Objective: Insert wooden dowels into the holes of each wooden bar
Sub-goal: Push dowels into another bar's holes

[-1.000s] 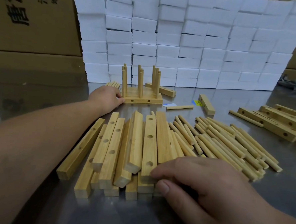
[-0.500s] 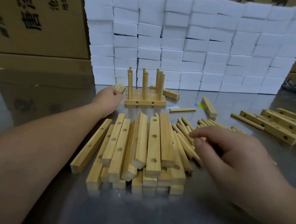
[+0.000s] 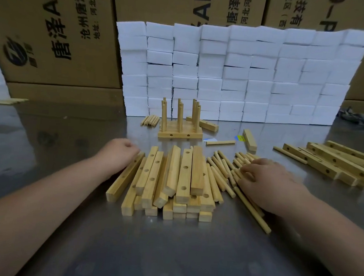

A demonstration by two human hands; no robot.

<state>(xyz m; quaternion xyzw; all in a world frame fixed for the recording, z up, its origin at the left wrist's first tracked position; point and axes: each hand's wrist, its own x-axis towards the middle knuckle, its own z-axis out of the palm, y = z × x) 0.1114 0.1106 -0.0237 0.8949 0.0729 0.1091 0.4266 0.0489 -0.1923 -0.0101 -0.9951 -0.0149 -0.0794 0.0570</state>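
1. Steel desk (image 3: 169,254), white blocks (image 3: 244,77) stacked behind.
2. Bars (image 3: 185,174) piled centre; dowels (image 3: 217,174) heaped just right.
3. Left grip (image 3: 120,153) curled at leftmost bar (image 3: 124,179)'s far end; hold unclear.
4. Right grip (image 3: 270,181) palm-down on dowels, fingers bent; pinch unclear.

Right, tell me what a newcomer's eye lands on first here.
The heap of drilled wooden bars in the middle foreground grabs attention first. Behind it stands a finished block with upright dowels, before a wall of white blocks. The right hand rests on loose dowels beside the heap.
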